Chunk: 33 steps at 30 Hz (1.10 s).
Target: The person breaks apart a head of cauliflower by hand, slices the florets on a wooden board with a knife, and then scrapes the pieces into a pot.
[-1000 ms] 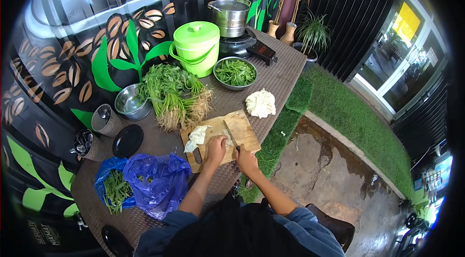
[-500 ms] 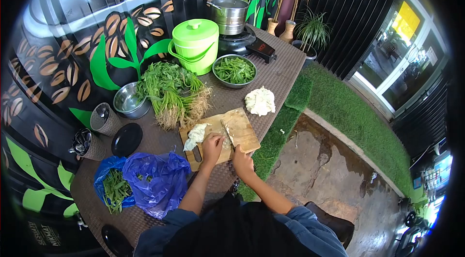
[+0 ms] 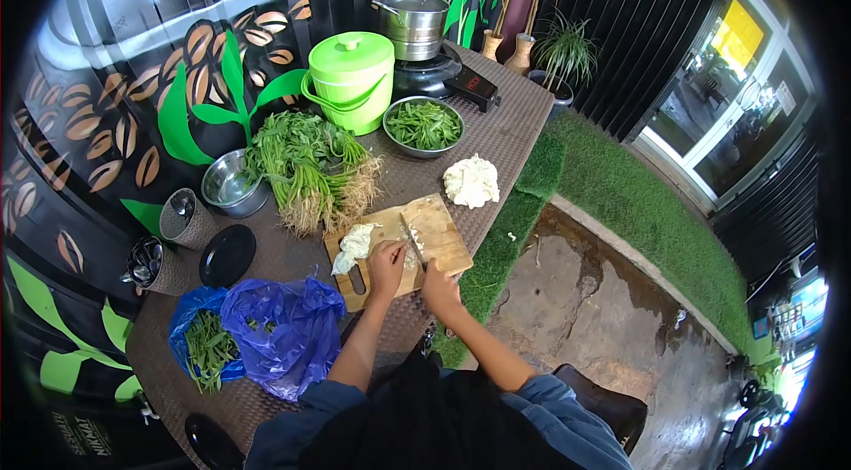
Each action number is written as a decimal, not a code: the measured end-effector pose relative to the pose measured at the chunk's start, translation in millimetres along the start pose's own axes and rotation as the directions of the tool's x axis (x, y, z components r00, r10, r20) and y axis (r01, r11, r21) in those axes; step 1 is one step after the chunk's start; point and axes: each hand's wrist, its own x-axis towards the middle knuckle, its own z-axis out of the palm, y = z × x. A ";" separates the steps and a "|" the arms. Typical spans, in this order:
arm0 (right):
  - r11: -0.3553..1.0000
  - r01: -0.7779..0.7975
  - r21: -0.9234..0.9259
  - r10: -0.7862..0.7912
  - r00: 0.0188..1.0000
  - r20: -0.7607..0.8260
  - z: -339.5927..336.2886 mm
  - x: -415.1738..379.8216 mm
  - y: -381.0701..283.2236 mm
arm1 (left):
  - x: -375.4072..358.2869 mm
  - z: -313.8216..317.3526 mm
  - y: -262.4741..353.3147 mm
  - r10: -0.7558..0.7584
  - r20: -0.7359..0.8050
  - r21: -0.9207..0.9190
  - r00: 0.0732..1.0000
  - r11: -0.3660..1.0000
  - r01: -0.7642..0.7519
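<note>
The right hand (image 3: 441, 289) has fingers wrapped around the knife (image 3: 412, 237). Over the cutting board (image 3: 448, 247), the left hand (image 3: 386, 271) bunches its fingers; whether pinching something, I cannot tell

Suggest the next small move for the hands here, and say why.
Probably a short downward stroke of the knife: the right hand grips it, small white pieces lie beside it on the cutting board, and the left hand is close by.

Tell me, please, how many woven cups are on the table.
2: one cup beside the left-hand metal bowl, the other cup, holding cutlery, nearer the camera.
</note>
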 end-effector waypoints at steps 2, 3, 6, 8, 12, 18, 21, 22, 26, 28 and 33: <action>1.000 0.019 0.005 -0.019 1.000 0.004 -9.1 12.1 5.3 | -0.2 -0.2 2.5 0.002 -0.005 0.024 1.000 1.000 -0.002; 0.998 0.055 -0.016 -0.055 0.998 0.026 -16.1 17.5 7.4 | 1.0 -0.2 4.4 0.009 -0.018 0.045 1.000 0.999 -0.008; 0.993 0.100 -0.059 -0.096 0.993 0.063 -26.1 14.9 5.1 | 2.3 0.0 2.7 -0.018 -0.005 0.030 1.000 0.999 0.018; 0.995 0.048 -0.082 -0.045 0.998 0.039 -17.5 1.4 -1.1 | 1.9 -4.2 5.7 -0.072 0.027 0.044 0.997 0.997 0.071; 0.998 -0.056 0.002 0.056 0.998 -0.012 16.8 -7.0 -5.7 | 0.5 -10.3 -3.4 -0.052 0.058 -0.031 0.997 0.998 0.054; 0.995 0.082 -0.055 -0.080 0.996 0.042 -4.9 23.7 -1.1 | -0.8 -26.3 -2.4 0.026 0.285 -0.145 0.958 0.989 0.016; 0.999 0.026 -0.042 -0.023 0.998 0.060 -10.4 6.0 -10.1 | -5.2 -23.3 -6.7 -0.006 0.251 -0.154 0.968 0.987 0.046; 1.000 -0.009 -0.023 0.011 0.999 0.051 -8.5 -1.2 -11.0 | -6.8 -22.2 -10.0 -0.006 0.248 -0.156 0.969 0.987 0.046; 0.996 -0.031 -0.079 0.029 0.999 -0.024 8.7 -8.1 -10.8 | -8.6 -19.9 -11.5 -0.123 0.243 -0.278 0.962 0.942 0.190; 0.999 -0.015 -0.031 0.015 1.000 -0.022 7.5 4.6 -7.6 | -8.9 -24.2 -9.0 -0.137 0.244 -0.276 0.960 0.939 0.204; 0.990 0.101 -0.103 -0.099 0.995 0.019 -2.8 11.2 -4.4 | -7.8 -21.6 -18.2 -0.094 0.272 -0.313 0.958 0.932 0.181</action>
